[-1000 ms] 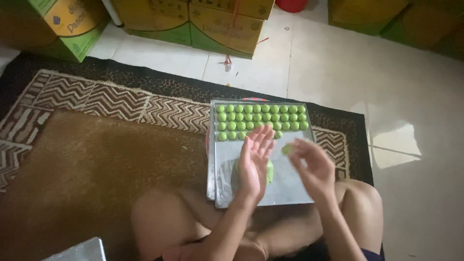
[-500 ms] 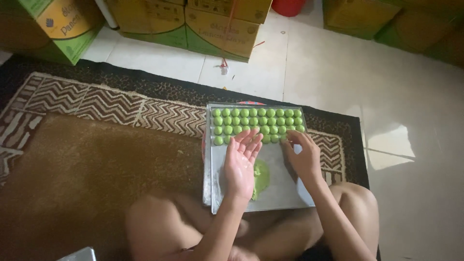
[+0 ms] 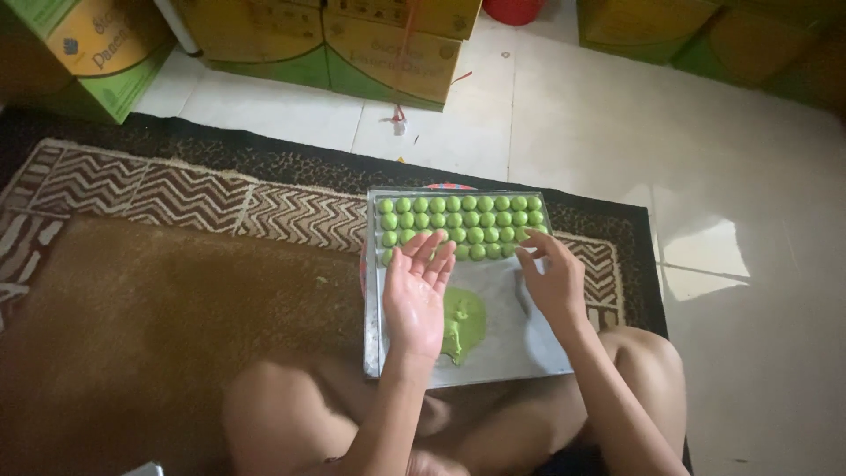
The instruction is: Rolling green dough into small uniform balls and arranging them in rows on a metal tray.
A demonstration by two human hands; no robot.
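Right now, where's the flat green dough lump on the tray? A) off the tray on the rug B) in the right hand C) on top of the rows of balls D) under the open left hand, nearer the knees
D: the dough lump lies on the tray beside the open left hand, short of the balls.

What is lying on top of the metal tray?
On the metal tray lie rows of small green balls at the far end and a lump of green dough nearer the person. The left hand covers part of the tray.
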